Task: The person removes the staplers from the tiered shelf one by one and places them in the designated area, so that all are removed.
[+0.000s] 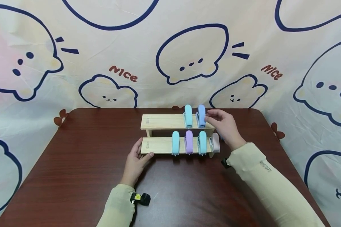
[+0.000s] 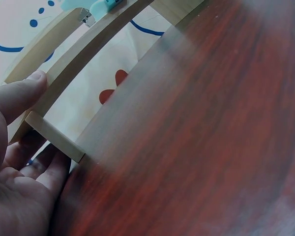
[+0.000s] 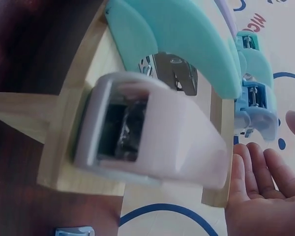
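A two-tier wooden rack point(image 1: 162, 145) holds several pastel plier-shaped hole punches. At its lower left end my left hand point(image 1: 135, 160) grips the board, thumb at the front edge and fingers behind and underneath. My right hand point(image 1: 223, 124) is beside the upper tier's right end, its fingertips close to a blue punch point(image 1: 201, 116) and its thumb apart from the fingers. Left of that one is a turquoise punch point(image 1: 188, 116). Along the lower tier stand a turquoise punch point(image 1: 175, 143), a purple punch point(image 1: 188, 142), another turquoise punch point(image 1: 202, 143) and a pale pink-grey punch point(image 3: 182, 137).
The rack stands on a dark red-brown table point(image 1: 88, 164) near its far edge. Beside the rack's right end lies a small blue object point(image 3: 74, 231), partly cut off. A cartoon-print cloth point(image 1: 147, 50) hangs behind and around the table.
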The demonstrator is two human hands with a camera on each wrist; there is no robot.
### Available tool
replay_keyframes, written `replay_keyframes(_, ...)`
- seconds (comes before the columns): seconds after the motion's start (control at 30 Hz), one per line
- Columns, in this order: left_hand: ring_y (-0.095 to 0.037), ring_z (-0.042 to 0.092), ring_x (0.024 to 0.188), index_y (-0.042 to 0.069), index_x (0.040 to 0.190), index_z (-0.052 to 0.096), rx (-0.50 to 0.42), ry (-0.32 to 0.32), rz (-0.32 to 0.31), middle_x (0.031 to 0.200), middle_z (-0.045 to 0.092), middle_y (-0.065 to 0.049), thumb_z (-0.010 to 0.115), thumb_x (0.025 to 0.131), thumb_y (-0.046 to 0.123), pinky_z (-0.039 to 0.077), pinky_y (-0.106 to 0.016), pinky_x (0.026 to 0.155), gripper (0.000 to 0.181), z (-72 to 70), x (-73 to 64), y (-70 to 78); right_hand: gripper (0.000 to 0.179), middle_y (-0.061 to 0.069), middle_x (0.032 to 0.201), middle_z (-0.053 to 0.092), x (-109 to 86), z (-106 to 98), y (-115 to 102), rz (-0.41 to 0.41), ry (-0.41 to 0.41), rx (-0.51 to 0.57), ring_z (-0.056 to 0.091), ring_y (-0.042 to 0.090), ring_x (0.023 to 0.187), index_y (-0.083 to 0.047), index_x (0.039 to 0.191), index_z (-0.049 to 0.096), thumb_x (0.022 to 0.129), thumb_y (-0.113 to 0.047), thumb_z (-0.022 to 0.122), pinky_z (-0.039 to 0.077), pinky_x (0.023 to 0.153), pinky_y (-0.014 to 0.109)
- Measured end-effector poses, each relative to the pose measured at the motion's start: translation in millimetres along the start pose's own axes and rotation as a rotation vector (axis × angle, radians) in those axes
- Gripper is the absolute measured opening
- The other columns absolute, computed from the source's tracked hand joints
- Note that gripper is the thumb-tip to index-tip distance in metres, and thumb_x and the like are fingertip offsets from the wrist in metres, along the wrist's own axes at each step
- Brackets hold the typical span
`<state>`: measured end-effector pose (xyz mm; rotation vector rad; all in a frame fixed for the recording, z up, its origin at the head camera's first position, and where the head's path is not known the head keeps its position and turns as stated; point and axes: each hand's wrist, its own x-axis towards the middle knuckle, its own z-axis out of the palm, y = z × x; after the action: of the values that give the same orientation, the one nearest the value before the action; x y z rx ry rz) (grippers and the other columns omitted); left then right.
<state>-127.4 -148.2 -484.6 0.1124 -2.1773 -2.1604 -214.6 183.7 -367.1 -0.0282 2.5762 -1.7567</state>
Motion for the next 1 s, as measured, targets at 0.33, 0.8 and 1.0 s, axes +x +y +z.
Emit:
replay_keyframes(0.33,-0.023,0.038,0.142,0.004,0.158,0.026,0.006,-0.006,-0.011,0.159,0.036,-0.015,0.073,0.09,-0.002,0.031,-0.041,0.115,0.083,-0.5,-0.2,2.1,0.052,0.007,0.122,0.064,4.7,13,-6,-0.03,0.014,-0.009,0.059,0.023,0.108,-0.009,0.138,0.059,0.093,-0.029,0.074,0.053,0.093,0.034)
replay_keyframes(0.8,-0.022,0.039,0.141,0.006,0.158,0.027,0.012,-0.002,-0.016,0.158,0.036,-0.013,0.073,0.09,0.0,0.032,-0.04,0.114,0.083,-0.6,0.8,1.4,0.049,0.009,0.114,0.061,9.2,21,-10,-0.038,0.043,-0.045,0.053,0.024,0.1,-0.008,0.135,0.061,0.092,-0.026,0.074,0.051,0.083,0.028)
replay_keyframes(1.0,-0.022,0.04,0.14,0.005,0.158,0.027,-0.001,-0.008,-0.01,0.158,0.036,-0.013,0.072,0.09,-0.001,0.039,-0.022,0.107,0.082,-0.7,0.9,0.3,0.049,0.009,0.115,0.06,8.7,21,-9,-0.031,0.059,-0.031,0.054,0.023,0.101,-0.008,0.136,0.061,0.092,-0.025,0.074,0.052,0.084,0.028)
